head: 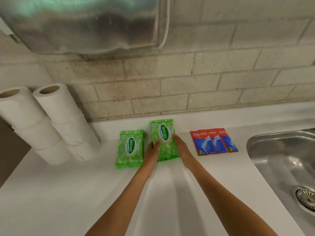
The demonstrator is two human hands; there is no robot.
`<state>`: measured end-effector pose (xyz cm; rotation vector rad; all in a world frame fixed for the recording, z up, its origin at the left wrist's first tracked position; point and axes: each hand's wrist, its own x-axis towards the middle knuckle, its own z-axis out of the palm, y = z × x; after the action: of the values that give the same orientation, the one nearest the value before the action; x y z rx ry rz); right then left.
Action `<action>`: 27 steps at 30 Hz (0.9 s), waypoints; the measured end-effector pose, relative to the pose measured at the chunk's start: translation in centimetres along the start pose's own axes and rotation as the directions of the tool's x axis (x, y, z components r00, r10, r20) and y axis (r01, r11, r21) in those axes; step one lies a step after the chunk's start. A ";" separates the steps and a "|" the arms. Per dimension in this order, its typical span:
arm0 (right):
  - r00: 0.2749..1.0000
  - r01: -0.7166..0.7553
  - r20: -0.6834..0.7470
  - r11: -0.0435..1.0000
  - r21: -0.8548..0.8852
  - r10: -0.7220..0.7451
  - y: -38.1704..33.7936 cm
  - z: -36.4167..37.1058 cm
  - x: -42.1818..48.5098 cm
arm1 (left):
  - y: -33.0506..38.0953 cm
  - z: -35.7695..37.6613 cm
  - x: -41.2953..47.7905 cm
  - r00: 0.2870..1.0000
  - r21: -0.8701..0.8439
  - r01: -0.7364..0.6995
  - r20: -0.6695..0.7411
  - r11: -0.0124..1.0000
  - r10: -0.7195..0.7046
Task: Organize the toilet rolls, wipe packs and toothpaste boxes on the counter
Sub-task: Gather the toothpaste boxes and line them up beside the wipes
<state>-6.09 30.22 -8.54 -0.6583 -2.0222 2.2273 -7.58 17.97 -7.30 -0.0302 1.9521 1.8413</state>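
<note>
left hand (152,150) and right hand (182,148), fingers straight and gripping nothing, press a sanicare wipe pack (164,139) between them, likely squaring it.

The tabletop (51,193) was white, smooth and a bit shiny. The wipe packs (130,149) were shiny green plastic. The toilet rolls (64,116) were soft white paper. At right, the sink (281,159) was shiny metal. The wall (204,79) was rough brick.
</note>
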 end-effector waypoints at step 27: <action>0.998 0.054 0.005 0.958 -0.280 -0.055 -1.0 0.6 -0.7 | 4.2 1.3 0.0 0.945 0.406 0.060 -0.318 0.912 0.080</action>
<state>-5.94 29.60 -7.37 -0.6164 -2.3484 1.9258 -8.52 19.67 -3.38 -0.2079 2.5441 1.4622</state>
